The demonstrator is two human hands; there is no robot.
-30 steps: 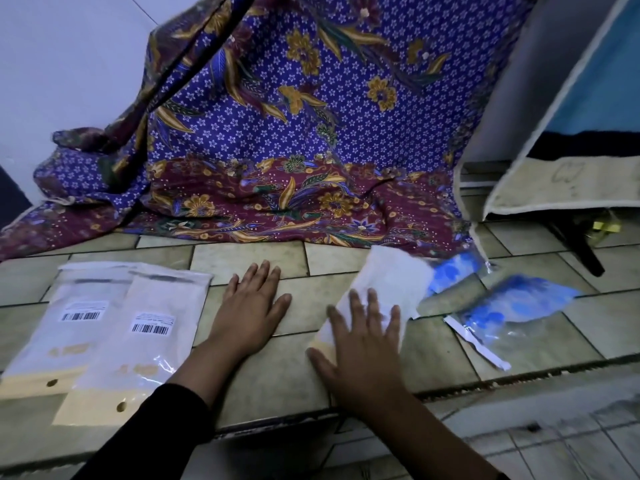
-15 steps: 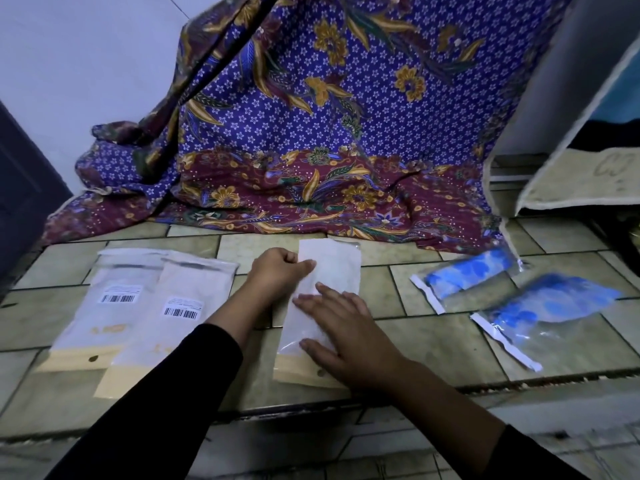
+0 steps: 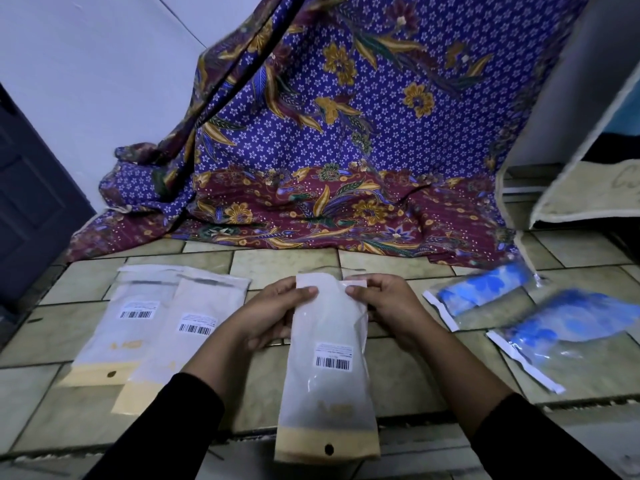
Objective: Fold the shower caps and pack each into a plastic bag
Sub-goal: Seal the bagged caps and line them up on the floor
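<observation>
I hold a long frosted plastic bag (image 3: pixel 329 368) with a barcode label and a yellow hang strip, lifted above the tiled floor. My left hand (image 3: pixel 273 313) grips its upper left edge, thumb on the front. My right hand (image 3: pixel 384 306) pinches the upper right corner at the bag's mouth. Two more frosted bags, one at the far left (image 3: pixel 117 317) and one beside it (image 3: pixel 194 327), lie flat on the left, overlapping. Two packed blue shower caps, the nearer-centre one (image 3: pixel 481 292) and the right one (image 3: pixel 568 334), lie in clear bags on the right.
A purple and maroon batik cloth (image 3: pixel 346 150) hangs behind and spreads over the tiled floor (image 3: pixel 277 265). A dark door (image 3: pixel 31 202) stands at the left. A white shelf unit (image 3: pixel 571 188) stands at the right. The tile step edge runs just below my wrists.
The bag lay flat on the tiles under my right hand; both hands have now picked it up by its top end and brought it toward me, barcode side facing up.
</observation>
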